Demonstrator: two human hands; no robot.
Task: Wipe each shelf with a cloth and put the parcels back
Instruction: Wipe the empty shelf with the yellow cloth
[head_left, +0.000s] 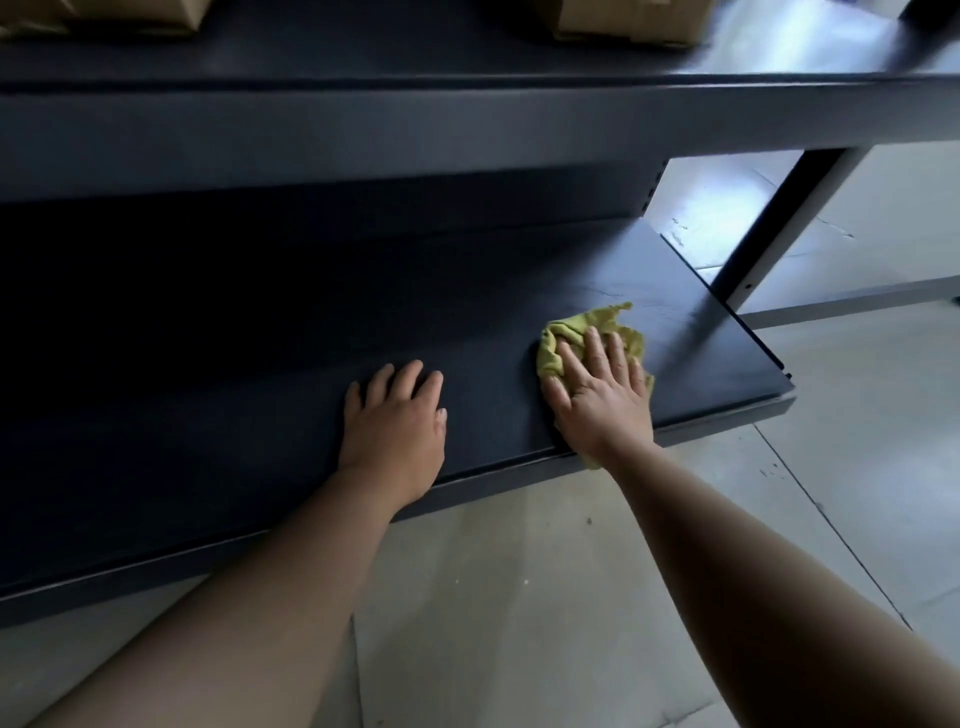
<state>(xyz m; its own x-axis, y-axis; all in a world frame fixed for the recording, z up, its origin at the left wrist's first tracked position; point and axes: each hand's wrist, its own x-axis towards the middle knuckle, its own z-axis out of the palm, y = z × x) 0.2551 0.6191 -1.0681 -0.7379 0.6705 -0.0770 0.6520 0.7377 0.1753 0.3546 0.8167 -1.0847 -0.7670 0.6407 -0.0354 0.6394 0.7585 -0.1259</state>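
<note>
Yellow-green cloth (587, 332) lay bunched on the dark lower shelf (234, 374), right of frame centre, near the shelf's front edge and toward its right end. Right hand (605, 397) pressed flat on top of it, fingers straight and spread, not curled round the fabric. Cloth showed beyond the fingertips, and a scrap showed below the wrist at the shelf lip. Left hand (397, 421) rested palm down on the bare shelf at frame centre, left of the cloth and apart from it, fingers loosely bent, holding nothing. Both forearms were bare, reaching in from the bottom of the frame. Upper shelf (467, 62) ran across the top of the frame. Cardboard left parcel (104, 15) stood on it at upper left, right parcel (631, 18) at upper right of centre, both cut off by the frame edge. Pale floor (519, 597) lay below. Grey upright post (779, 228) stood at right.
</note>
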